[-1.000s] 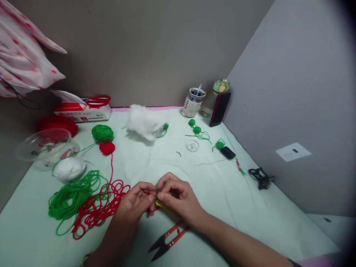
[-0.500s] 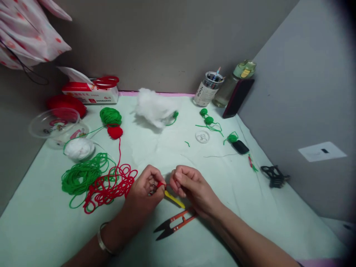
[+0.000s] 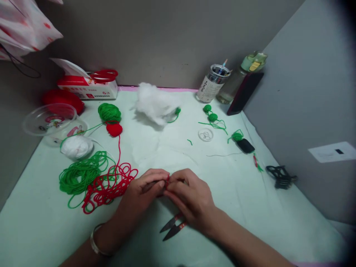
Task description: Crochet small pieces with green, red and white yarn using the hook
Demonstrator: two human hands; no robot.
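My left hand (image 3: 148,189) is closed, its thumb and fingers pinching a small piece of red yarn work (image 3: 167,178) that mostly hides behind the fingertips. Against it, my right hand (image 3: 191,193) has curled fingers that meet the left fingertips. A tiny yellowish bit of what looks like a crochet hook (image 3: 185,182) shows between the right fingers; the rest is covered. Orange-handled thread snips (image 3: 174,226) lie under my right hand, dark blades pointing left. Loose red yarn (image 3: 111,187) lies left of my left hand and runs up to a small red ball (image 3: 114,129).
Green yarn (image 3: 80,176), a white yarn ball (image 3: 77,147) and a green ball (image 3: 109,113) lie left. White stuffing (image 3: 155,104) sits at the back. Small green knitted balls (image 3: 213,117), a ring dish (image 3: 205,135), a pen can (image 3: 213,84), a bottle (image 3: 251,63) and a black claw clip (image 3: 280,177) stand right.
My right hand has closed in against the left and turned over. The yellow handle that showed between the hands is now nearly hidden in the right fingers. The view has shifted slightly.
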